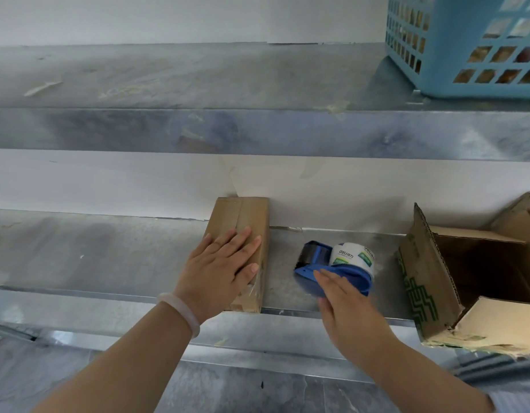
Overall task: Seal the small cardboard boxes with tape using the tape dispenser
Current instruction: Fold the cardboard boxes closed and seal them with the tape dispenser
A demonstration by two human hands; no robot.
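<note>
A small brown cardboard box, closed and with clear tape along its top, lies on the metal shelf against the white wall. My left hand rests flat on the box's near half, fingers spread. To the right, a blue tape dispenser with a white tape roll lies on its side on the shelf. My right hand lies over the dispenser's blue handle, fingers extended and slightly blurred; whether it grips the handle is unclear.
A large open cardboard carton with green print stands at the right end of the shelf. A blue plastic basket sits on the upper shelf at the top right. Grey floor shows below the shelf.
</note>
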